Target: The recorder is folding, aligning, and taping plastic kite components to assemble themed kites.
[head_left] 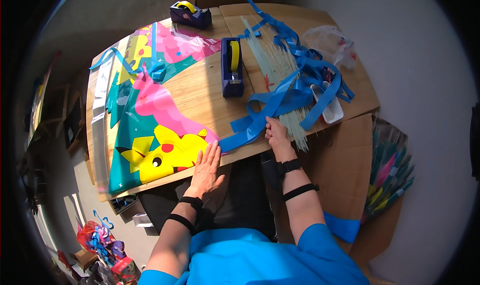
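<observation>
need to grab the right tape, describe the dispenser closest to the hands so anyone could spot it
On the wooden table, look mid-top, left of the blue ribbon tangle. The dark blue tape dispenser with a yellow roll stands there lengthwise on bare wood; its twin sits at the far edge.

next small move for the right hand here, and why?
Probably pinch and draw one blue strip free toward the kite sheet. The right hand rests on the tangled strips' end; the left hand lies flat, pinning the sheet's edge.
</observation>
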`<act>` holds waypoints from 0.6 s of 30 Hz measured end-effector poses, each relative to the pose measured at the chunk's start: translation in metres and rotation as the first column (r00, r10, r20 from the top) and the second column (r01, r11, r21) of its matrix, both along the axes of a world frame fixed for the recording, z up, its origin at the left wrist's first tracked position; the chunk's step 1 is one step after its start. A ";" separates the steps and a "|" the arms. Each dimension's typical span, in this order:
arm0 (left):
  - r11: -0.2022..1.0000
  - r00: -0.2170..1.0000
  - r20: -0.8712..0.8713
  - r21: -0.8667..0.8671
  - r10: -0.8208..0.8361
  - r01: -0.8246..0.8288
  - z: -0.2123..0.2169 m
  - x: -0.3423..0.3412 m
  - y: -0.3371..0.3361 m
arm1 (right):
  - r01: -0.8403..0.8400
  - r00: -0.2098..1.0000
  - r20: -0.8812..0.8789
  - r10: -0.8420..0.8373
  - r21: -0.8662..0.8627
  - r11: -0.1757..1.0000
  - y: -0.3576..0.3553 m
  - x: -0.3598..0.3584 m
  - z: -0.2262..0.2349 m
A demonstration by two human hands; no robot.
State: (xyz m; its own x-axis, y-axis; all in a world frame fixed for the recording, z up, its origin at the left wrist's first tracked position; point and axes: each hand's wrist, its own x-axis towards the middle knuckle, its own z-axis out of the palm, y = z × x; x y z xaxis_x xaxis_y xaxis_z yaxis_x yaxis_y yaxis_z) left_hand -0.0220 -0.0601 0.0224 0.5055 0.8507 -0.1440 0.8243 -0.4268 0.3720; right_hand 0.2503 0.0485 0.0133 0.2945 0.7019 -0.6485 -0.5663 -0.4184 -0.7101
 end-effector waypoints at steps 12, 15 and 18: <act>1.000 1.000 -0.008 -0.005 0.006 -0.006 0.002 0.000 -0.002 | -0.435 0.591 0.750 0.297 -0.014 0.900 -0.076 -0.035 0.001; 1.000 1.000 0.012 -0.005 -0.004 0.004 0.001 -0.001 0.000 | -0.462 0.407 0.878 0.251 -0.038 0.886 -0.069 -0.051 -0.012; 1.000 0.999 0.041 -0.010 0.001 -0.001 -0.004 -0.004 -0.001 | -0.498 0.410 0.882 0.233 0.002 0.867 -0.061 -0.060 -0.007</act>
State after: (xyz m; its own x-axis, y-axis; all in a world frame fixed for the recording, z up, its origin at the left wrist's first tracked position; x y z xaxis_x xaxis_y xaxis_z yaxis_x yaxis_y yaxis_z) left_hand -0.0257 -0.0609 0.0184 0.5104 0.8498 -0.1313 0.8086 -0.4224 0.4095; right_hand 0.1903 -0.0122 0.0059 0.2670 0.9627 -0.0446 0.5188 -0.1826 -0.8352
